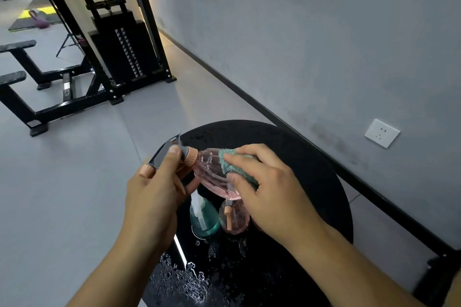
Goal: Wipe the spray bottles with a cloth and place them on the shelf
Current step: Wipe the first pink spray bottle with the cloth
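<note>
I pinch the pink spray bottle point(214, 173) by its grey trigger head in my left hand point(154, 197) above the round black table point(311, 169); my right hand point(269, 189) presses the teal cloth point(237, 166) around its body; rubbing hard could twist the wet bottle free onto the two bottles point(219, 218) standing near the table's left edge

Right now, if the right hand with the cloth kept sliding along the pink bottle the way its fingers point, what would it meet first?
Probably the bottle's orange collar, then the left hand gripping the grey spray head. Depth looks consistent, since both hands hold the same pink bottle.
</note>
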Demonstrator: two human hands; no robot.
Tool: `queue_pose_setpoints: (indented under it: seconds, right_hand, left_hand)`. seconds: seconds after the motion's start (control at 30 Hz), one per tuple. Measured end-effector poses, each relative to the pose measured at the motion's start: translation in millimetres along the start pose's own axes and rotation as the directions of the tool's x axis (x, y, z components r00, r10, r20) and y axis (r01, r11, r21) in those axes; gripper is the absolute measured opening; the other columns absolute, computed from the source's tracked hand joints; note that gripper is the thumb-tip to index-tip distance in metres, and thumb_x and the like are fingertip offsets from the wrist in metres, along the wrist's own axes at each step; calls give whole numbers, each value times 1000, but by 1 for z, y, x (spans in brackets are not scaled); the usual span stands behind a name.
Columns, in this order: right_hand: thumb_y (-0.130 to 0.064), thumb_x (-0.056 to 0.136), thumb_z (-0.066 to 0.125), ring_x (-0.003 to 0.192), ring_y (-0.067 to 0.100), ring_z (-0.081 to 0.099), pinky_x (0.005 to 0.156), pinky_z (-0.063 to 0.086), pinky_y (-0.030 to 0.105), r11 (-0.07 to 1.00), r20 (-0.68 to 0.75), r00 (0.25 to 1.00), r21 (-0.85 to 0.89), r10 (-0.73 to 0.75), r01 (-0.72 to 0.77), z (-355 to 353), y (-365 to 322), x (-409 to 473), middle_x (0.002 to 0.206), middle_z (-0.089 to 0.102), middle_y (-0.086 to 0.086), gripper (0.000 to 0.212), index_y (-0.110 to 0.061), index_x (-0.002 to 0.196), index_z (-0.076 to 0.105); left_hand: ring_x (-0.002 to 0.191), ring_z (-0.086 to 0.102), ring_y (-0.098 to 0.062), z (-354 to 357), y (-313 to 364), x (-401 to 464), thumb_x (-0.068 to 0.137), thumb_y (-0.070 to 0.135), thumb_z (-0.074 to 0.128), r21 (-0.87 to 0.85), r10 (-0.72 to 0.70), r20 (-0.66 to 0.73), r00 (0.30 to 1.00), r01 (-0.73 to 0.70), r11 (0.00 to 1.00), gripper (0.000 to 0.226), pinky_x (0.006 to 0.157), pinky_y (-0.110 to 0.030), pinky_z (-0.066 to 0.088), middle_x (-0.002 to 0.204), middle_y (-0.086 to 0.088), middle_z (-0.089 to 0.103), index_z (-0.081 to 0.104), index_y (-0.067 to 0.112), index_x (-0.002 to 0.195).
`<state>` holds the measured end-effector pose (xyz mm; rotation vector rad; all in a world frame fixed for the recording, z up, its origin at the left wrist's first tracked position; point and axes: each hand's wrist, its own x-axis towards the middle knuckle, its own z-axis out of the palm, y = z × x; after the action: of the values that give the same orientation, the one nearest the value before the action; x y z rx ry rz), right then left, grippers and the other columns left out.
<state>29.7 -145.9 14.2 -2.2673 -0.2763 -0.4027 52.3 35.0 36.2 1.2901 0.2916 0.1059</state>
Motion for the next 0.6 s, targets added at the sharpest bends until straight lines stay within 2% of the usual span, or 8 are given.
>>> queue_pose_setpoints:
  seconds: [0.07, 0.13, 0.27, 0.37, 0.43, 0.5, 0.6]
  right_hand:
    - [-24, 99, 67, 123, 4, 52, 98, 55, 28, 999, 1, 999, -22, -43, 43, 1, -3, 0, 130, 51, -21, 35, -29, 134, 67]
    - [-24, 98, 67, 120, 4, 54, 96, 56, 28, 1000, -28, 999, -15, -26, 26, 0, -3, 1, 127, 51, -22, 34, -29, 131, 69]
    - [-25, 98, 68, 112, -2, 57, 92, 52, 13, 997, -61, 995, 31, 73, -71, -4, 5, 2, 120, 53, -25, 32, -29, 129, 69]
    - [-23, 98, 69, 114, -7, 55, 91, 45, 3, 993, -49, 994, 71, 100, -97, -4, 7, 1, 121, 54, -26, 32, -28, 130, 70]
    - [-21, 99, 68, 118, -4, 54, 93, 47, 5, 995, -45, 997, 82, 64, -60, -3, 4, 2, 124, 54, -25, 33, -27, 131, 70]
    - [-21, 98, 67, 122, 0, 54, 96, 51, 12, 998, -29, 999, 61, 18, -16, -3, 1, 2, 127, 54, -23, 34, -29, 132, 69]
    - [-23, 98, 69, 119, -1, 55, 96, 51, 13, 997, -50, 998, 73, 43, -39, -6, 3, 3, 125, 55, -24, 33, -29, 130, 70]
  left_hand:
    - [104, 78, -25, 0, -2, 0, 105, 23, 62, 7, -8, 4, 1000, 8, 1000, 34, 95, -57, 60, 114, -19, 78, 67, -4, 125]
    - [105, 78, -26, -1, -1, 2, 105, 24, 61, 8, -5, -5, 1000, 5, 1000, 34, 93, -56, 62, 114, -19, 78, 68, -4, 124]
    - [101, 79, -23, -6, 6, 5, 106, 25, 60, -26, 5, -56, 998, -7, 1000, 35, 82, -47, 67, 110, -17, 79, 68, -5, 125]
    - [100, 80, -22, -8, 6, 6, 106, 25, 59, -30, -2, -50, 999, 0, 1000, 29, 77, -42, 68, 104, -14, 80, 71, -1, 114]
    - [100, 80, -22, -6, 5, 5, 106, 25, 59, -21, -7, -31, 1000, 6, 1000, 29, 79, -46, 67, 103, -14, 80, 72, -1, 111]
    - [104, 79, -25, -4, 4, 4, 106, 25, 60, -22, -15, -18, 1000, 15, 1000, 34, 86, -52, 65, 109, -18, 79, 68, -5, 122]
    - [107, 78, -27, -6, 6, 6, 105, 24, 61, -28, -12, -23, 1000, 12, 1000, 36, 84, -50, 65, 112, -18, 79, 66, -4, 127]
